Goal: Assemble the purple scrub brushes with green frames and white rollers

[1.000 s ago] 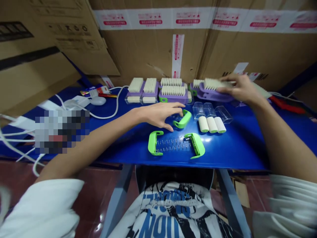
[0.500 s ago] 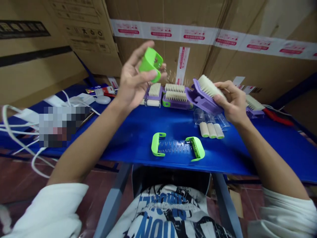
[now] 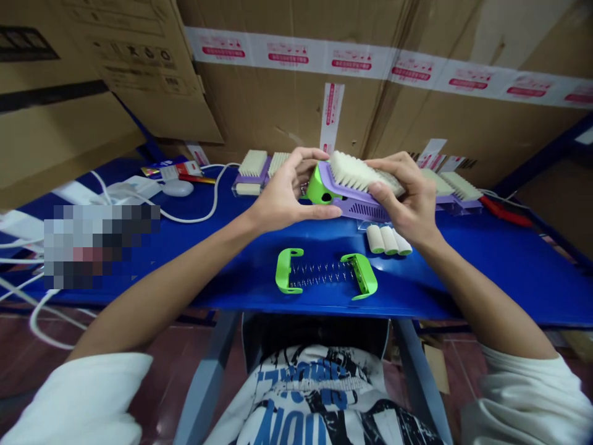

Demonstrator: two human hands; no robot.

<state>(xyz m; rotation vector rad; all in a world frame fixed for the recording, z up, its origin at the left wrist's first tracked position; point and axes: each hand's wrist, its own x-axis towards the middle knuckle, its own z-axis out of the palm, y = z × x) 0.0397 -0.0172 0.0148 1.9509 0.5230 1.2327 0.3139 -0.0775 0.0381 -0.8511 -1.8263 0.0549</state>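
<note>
My right hand (image 3: 407, 194) grips a purple scrub brush (image 3: 364, 207) with cream bristles (image 3: 349, 170), tilted with its bristles facing up. At the brush's left end sits a bright green end cap (image 3: 317, 185), touching the purple body. My left hand (image 3: 291, 191) is closed round this cap, its thumb stretched along the underside and its fingers partly hidden behind. Below, on the blue table, lie a left green end cap (image 3: 282, 272) and a right green end cap (image 3: 365, 276), with thin metal springs (image 3: 322, 274) between them.
Three cream rollers (image 3: 389, 240) lie under my right hand. Finished-looking brushes (image 3: 254, 170) stand along the back, with more brushes (image 3: 458, 186) at right. White cables (image 3: 204, 217), a white mouse (image 3: 178, 188) and a red tool (image 3: 507, 210) are on the blue table (image 3: 222, 272). Cardboard boxes (image 3: 278, 99) wall the back.
My left hand has come down and right, bringing its green cap from mid-air to the brush's left end. The brush in my right hand has moved slightly left and down.
</note>
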